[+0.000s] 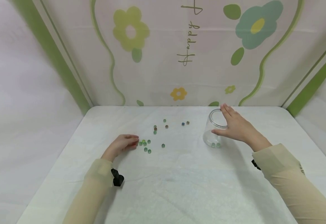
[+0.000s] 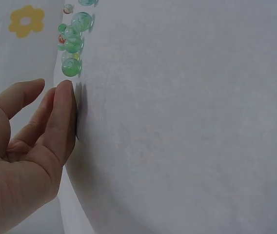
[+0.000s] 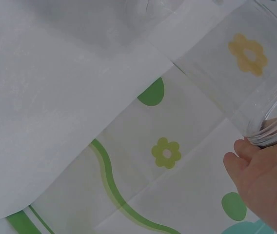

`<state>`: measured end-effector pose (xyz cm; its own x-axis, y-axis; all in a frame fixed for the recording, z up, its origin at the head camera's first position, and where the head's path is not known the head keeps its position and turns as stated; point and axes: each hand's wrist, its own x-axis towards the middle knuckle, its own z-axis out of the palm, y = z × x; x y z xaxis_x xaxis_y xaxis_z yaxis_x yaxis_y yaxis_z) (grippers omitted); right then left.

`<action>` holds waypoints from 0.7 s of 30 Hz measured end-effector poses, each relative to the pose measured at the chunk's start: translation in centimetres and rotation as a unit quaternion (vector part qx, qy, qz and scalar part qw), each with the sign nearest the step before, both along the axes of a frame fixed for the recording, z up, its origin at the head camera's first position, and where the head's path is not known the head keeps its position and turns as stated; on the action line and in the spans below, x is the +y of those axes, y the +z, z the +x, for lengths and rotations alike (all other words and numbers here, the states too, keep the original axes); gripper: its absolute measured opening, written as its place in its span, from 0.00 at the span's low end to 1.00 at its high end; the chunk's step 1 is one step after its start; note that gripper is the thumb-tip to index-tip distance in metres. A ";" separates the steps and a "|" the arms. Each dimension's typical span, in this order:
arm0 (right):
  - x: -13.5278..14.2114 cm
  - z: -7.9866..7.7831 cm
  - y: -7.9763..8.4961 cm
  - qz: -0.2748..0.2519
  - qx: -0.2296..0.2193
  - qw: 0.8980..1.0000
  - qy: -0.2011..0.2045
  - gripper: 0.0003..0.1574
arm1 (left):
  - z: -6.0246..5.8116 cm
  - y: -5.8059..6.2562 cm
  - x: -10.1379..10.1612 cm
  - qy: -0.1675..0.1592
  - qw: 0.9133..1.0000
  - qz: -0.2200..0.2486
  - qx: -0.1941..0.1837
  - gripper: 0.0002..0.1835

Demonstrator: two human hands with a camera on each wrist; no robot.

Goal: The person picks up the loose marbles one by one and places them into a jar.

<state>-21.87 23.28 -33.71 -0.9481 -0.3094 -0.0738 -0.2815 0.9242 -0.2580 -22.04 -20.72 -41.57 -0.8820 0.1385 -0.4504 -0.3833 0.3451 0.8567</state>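
Note:
Beside a loose cluster of green glass marbles, my left hand [image 1: 121, 144] rests low over the table with its fingers loosely bent. In the left wrist view a gap shows between thumb and fingers, and a green marble [image 2: 70, 67] lies just past the fingertips. My right hand [image 1: 237, 126] holds a clear glass jar [image 1: 209, 137] near its rim, thumb at the front and fingers behind. The jar stands on the table, its mouth uncovered. Two green marbles [image 1: 218, 145] show at its bottom. The right wrist view shows fingers at the jar's rim [image 3: 270, 139].
More marbles lie scattered mid-table: a dark blue marble [image 1: 183, 124], a reddish-brown marble [image 1: 167, 126] and a lone green marble [image 1: 163, 145]. White cloth covers the table [image 1: 174, 186]. A flower-printed curtain [image 1: 157, 71] hangs behind its back edge.

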 end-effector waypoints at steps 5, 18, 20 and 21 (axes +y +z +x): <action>0.1 0.0 -0.1 -0.001 0.000 1.000 0.003 0.69 | 0.1 -0.2 0.3 -0.034 0.999 -0.035 0.017 0.24; 0.2 0.0 -0.2 0.000 0.000 1.000 0.003 0.69 | -0.1 -0.6 1.4 -0.017 0.996 -0.089 0.020 0.21; 0.2 0.0 -0.2 0.000 0.000 1.000 0.003 0.69 | -0.2 -0.6 1.5 -0.013 0.996 -0.089 0.022 0.21; 0.2 0.0 -0.2 0.000 0.000 1.000 0.003 0.69 | -0.2 -0.7 1.5 -0.014 0.996 -0.088 0.024 0.20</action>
